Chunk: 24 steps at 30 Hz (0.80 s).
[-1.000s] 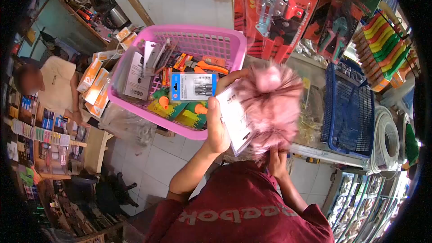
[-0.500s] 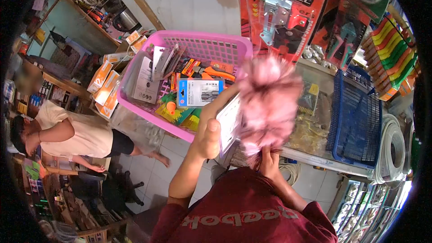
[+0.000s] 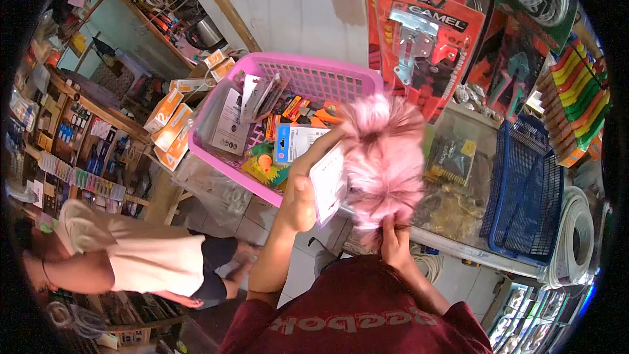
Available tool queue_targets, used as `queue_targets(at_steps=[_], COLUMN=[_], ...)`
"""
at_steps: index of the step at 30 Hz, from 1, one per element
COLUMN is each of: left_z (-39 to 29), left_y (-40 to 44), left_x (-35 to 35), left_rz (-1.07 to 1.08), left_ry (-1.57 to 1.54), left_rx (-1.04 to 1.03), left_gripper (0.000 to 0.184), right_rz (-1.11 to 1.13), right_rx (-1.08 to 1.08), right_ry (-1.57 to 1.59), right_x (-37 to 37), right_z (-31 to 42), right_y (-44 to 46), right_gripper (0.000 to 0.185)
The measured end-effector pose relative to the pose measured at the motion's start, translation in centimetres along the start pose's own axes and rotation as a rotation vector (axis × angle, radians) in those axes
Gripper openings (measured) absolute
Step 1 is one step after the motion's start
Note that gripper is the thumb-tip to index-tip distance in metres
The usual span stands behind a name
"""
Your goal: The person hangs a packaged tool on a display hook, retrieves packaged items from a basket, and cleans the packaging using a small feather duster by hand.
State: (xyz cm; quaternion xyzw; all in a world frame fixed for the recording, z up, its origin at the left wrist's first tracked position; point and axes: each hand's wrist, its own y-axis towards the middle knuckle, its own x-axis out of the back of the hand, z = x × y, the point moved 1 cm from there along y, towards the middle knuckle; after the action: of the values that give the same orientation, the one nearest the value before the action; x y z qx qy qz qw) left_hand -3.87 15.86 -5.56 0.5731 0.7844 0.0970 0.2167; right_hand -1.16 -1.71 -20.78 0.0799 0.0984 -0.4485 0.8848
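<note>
My left hand (image 3: 298, 200) is closed around the edge of a white flat package (image 3: 327, 180) with small print on it, held upright. Against its right side is a fluffy pink duster (image 3: 383, 164). My right hand (image 3: 395, 242) grips the duster at its lower end, where the handle is mostly hidden. Just beyond my left hand stands a pink plastic basket (image 3: 219, 170). In it lie a blue and white blister pack (image 3: 298, 142), a larger grey-white pack (image 3: 229, 121) and several orange and green items.
Orange and white boxes (image 3: 173, 134) sit left of the basket. A blue basket (image 3: 524, 190) and a coil of white cable (image 3: 573, 236) are on the right, with red tool packs (image 3: 426, 46) hanging behind. A person in a light shirt (image 3: 154, 252) is at lower left.
The view has shifted, so the basket appears farther right and slightly lower. The duster looks less blurred, still against the package. The person on the left has moved lower and closer.
</note>
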Motion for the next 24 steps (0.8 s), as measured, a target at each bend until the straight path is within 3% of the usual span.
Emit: queue_targets(at_steps=[1,4,5,8,11,13,15,16,19,21,23,24], left_z=[1.0,2.1,1.2,-1.5,-0.9,-1.3,-2.4,-2.6,-1.4,-1.6,-2.6,-2.7], left_y=[0.1,0.2,-0.1,-0.3,0.1,0.1,-0.4,-0.5,-0.2,-0.8,-1.5,-2.0], left_x=[1.0,2.2,1.3,-0.6,0.3,0.1,-0.5,-0.4,1.7,2.0,2.5,3.8], left_rz=[0.094,0.214,0.142,0.007,0.069,0.058,0.021,0.021,0.147,-0.038,-0.054,-0.034], left_ry=[-0.162,-0.378,-0.269,-0.015,0.052,0.069,0.048,0.023,-0.139,-0.213,-0.212,-0.23], left_rx=[0.044,0.114,0.087,0.032,-0.001,0.013,0.071,0.095,0.14,0.21,0.051,0.031], left_gripper=[0.096,0.097,0.098,0.099,0.1,0.101,0.103,0.103,0.101,0.085,0.059,0.052], right_rz=[0.023,0.138,0.123,-0.022,0.188,0.174,-0.003,0.096,0.326,0.214,0.016,0.089], right_rx=[-0.079,0.403,0.206,-0.011,0.379,0.04,-0.099,-0.093,0.545,0.059,-0.118,-0.024], right_ry=[0.001,-0.328,-0.126,0.014,-0.316,-0.044,0.189,0.125,-0.616,-0.062,0.161,0.045], right_x=[0.2,0.5,0.6,-0.7,0.3,-0.4,-1.3,-1.3,-0.5,-0.7,-1.2,-1.1], right_z=[0.0,-1.9,-3.1,1.2,-2.0,-0.8,-1.0,0.5,1.0,-0.3,0.3,1.1], right_y=[-0.2,-0.3,-0.7,0.4,-0.6,-0.4,0.1,0.2,-0.1,-0.3,0.5,0.9], right_gripper=[0.019,0.02,0.021,0.022,0.023,0.027,0.028,0.028,0.029,0.021,0.016,0.014])
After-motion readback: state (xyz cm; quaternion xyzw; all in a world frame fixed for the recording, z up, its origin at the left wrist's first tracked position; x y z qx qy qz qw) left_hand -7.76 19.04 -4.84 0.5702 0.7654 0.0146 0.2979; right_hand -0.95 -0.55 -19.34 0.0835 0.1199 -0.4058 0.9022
